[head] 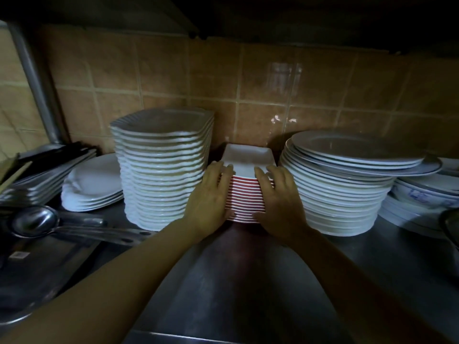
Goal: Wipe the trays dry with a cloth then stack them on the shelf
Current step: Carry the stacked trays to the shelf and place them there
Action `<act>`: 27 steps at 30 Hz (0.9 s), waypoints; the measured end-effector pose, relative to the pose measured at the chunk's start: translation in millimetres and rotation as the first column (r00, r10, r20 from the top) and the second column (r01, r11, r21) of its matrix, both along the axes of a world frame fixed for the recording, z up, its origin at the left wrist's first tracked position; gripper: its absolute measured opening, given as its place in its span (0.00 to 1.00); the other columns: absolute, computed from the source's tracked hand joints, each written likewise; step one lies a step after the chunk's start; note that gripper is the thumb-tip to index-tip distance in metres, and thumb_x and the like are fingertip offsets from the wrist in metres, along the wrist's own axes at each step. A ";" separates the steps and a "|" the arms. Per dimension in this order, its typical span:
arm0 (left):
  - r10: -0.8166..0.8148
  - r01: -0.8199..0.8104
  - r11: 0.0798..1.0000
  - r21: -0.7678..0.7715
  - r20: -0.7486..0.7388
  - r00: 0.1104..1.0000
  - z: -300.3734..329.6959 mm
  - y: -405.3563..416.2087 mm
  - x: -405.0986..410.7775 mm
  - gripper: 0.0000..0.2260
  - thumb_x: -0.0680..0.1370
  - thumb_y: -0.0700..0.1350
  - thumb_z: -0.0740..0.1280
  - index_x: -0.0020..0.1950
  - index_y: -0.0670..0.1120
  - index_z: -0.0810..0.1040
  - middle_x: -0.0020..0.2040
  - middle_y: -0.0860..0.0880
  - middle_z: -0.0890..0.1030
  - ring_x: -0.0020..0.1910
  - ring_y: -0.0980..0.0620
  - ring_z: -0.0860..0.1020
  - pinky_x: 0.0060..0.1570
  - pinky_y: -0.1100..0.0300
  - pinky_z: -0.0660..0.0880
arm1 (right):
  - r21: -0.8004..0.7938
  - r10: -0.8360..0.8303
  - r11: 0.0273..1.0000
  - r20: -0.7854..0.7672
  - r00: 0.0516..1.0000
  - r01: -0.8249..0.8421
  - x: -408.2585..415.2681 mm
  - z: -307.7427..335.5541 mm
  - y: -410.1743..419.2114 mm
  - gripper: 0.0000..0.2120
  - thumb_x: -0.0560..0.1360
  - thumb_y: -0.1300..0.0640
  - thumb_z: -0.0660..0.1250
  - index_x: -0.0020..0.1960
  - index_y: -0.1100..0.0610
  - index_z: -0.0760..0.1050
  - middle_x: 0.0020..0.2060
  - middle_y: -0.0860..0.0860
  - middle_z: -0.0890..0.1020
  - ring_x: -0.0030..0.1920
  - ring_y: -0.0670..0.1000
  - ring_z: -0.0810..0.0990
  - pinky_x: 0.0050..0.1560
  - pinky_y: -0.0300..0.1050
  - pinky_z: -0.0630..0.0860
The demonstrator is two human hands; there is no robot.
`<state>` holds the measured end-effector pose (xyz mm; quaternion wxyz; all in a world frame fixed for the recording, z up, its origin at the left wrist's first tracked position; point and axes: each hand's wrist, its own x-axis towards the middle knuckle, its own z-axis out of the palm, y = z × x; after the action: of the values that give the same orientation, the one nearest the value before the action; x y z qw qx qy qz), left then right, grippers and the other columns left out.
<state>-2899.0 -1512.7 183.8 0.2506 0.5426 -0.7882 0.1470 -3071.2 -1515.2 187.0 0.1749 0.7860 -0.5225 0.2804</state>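
- Beyond your hands, a glossy tan tiled wall (248,78) catches a faint reflection.
- Under your forearms lies a dim stainless steel shelf (248,281).

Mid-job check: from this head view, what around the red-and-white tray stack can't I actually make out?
- Front of the tray stack: covered by the left hand and right hand, so the tray count is unclear.
- Whether the top tray is dry: too dim to tell.
- Cloth: not in view.
- Bowls at far right: cut off by the frame edge.
- Utensils at left: dark, partly cut off.
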 end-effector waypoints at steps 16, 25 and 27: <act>0.175 -0.175 0.979 0.105 0.006 0.984 -5.0 131.9 119.7 0.41 0.73 0.50 0.69 0.77 0.45 0.47 0.77 0.47 0.52 0.75 0.49 0.54 0.70 0.53 0.60 | 0.147 0.255 0.958 -0.033 0.966 -0.248 106.6 3.9 92.4 0.44 0.66 0.46 0.73 0.76 0.53 0.55 0.74 0.58 0.54 0.73 0.58 0.53 0.74 0.49 0.51; 0.514 -0.512 0.853 0.100 0.001 0.858 -1.9 282.7 273.4 0.38 0.71 0.53 0.69 0.76 0.48 0.53 0.75 0.49 0.57 0.73 0.48 0.59 0.65 0.49 0.62 | 0.212 0.545 0.819 0.006 0.838 -0.534 286.6 -0.7 188.9 0.44 0.67 0.44 0.73 0.75 0.50 0.53 0.72 0.51 0.49 0.72 0.55 0.48 0.72 0.53 0.56; 0.583 -0.579 0.807 0.116 -0.001 0.812 -6.7 323.6 306.3 0.38 0.73 0.54 0.68 0.76 0.47 0.52 0.76 0.48 0.57 0.73 0.48 0.59 0.65 0.49 0.62 | 0.217 0.608 0.773 0.014 0.794 -0.596 330.7 -5.8 214.9 0.44 0.67 0.44 0.73 0.75 0.50 0.53 0.71 0.51 0.50 0.72 0.56 0.49 0.71 0.52 0.56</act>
<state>-2592.6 -1189.1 177.1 0.1777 0.7732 -0.5866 0.1628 -2740.5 -1300.3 181.1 0.0066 0.9332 -0.2651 0.2424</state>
